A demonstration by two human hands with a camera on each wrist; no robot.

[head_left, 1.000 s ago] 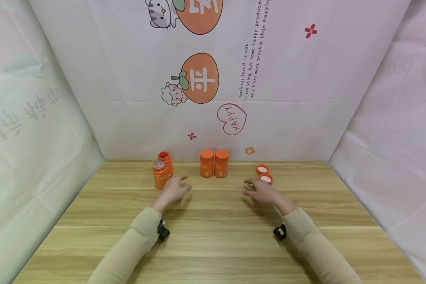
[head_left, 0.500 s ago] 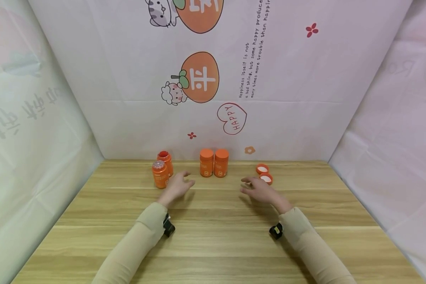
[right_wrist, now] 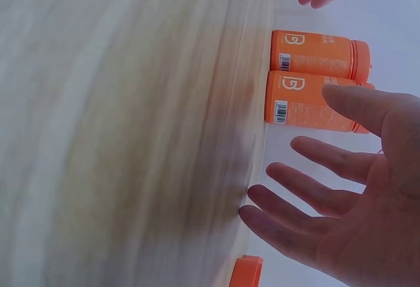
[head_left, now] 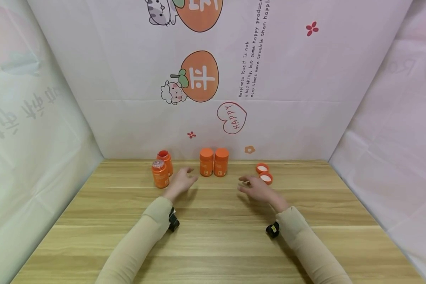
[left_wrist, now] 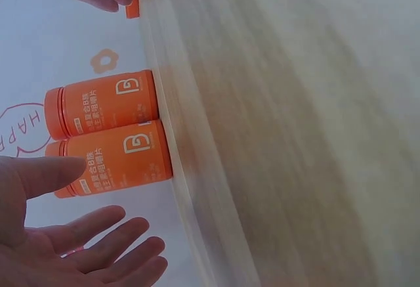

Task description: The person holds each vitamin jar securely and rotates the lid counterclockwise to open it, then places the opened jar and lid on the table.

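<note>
Two capped orange bottles stand side by side near the back of the table, the left bottle touching or nearly touching the right bottle. My left hand is just left of and in front of them, fingers spread, holding nothing. In the left wrist view its thumb overlaps the nearer bottle. My right hand is farther off on their right, fingers relaxed and apart, also holding nothing. Behind that hand lie two orange lids, a rear lid and a front lid, white insides up.
Left of my left hand stand two uncapped orange bottles: a front bottle with a silvery top and a rear bottle with a red mouth. A printed white cloth hangs behind the wooden table.
My left hand has moved right, away from the uncapped bottles and closer to the capped pair. My right hand has shifted slightly left. The bottles and lids have stayed put.
</note>
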